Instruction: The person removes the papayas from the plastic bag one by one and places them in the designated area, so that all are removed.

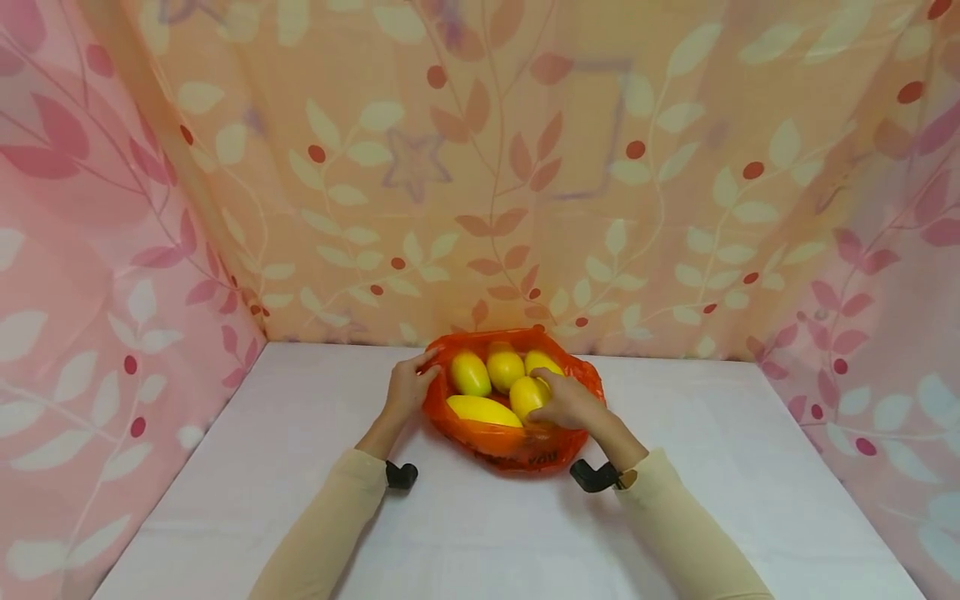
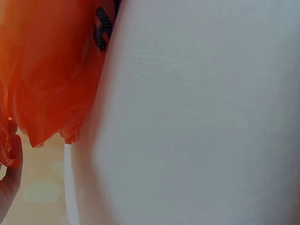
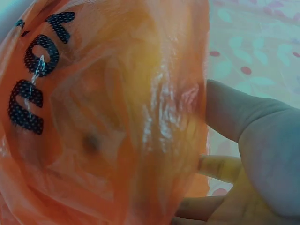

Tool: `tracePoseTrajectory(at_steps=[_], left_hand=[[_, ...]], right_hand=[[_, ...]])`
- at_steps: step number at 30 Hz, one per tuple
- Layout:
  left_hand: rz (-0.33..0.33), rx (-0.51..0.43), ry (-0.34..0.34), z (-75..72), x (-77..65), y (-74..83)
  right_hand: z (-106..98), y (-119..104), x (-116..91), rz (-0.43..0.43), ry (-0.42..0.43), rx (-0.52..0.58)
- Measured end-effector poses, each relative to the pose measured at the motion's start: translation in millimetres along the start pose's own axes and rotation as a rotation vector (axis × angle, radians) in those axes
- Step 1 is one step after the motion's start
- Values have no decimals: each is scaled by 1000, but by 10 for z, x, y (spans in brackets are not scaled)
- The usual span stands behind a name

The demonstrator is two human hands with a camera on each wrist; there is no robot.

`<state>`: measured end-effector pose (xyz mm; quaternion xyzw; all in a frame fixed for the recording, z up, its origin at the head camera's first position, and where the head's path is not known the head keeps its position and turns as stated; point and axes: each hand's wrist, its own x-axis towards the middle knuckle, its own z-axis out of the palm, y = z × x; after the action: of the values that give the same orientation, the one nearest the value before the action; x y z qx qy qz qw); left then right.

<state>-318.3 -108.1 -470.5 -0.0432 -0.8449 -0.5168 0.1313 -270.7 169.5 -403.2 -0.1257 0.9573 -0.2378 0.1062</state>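
Note:
An orange plastic bag with dark lettering sits wide open on the white table, with several smooth yellow fruits inside that look like mangoes. My left hand holds the bag's left rim; in the left wrist view a bit of orange plastic lies between the fingers. Inside the bag's right side, my right hand grips a rounded yellow fruit, thumb at the front and fingers over the top. A longer yellow fruit lies at the front left. The right wrist view shows the bag wall hiding this fruit.
Behind the bag rises a floral curtain, close to the table's back edge. Pink floral sheets stand at both sides. The white table stretches in front of the bag and to either side. Dark straps are on both wrists.

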Motion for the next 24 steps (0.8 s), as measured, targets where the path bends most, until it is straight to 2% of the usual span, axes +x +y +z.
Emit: tracePoseTrajectory(at_steps=[4,10,14,18,21,24], left_hand=[[-23,-23,-3,8,-27,-26],[-13,-87,37,6,-28,-57],[-41,-95,-21,-1,-30,-50],[-66,-65,-89,19,-9,-13],[-55,-40,-97,48,9,3],[-42,-14,-75,75,16,2]], right_hand=[[-2,3,-14,13,-6,19],[-29,10,-33,-4,10,33],[-55,5,-68,-3,13,40],[-98,-11,-102,-5,22,44],[-131,-24,-115,-10,29,48],[-159,-43,-135,-21,33,52]])
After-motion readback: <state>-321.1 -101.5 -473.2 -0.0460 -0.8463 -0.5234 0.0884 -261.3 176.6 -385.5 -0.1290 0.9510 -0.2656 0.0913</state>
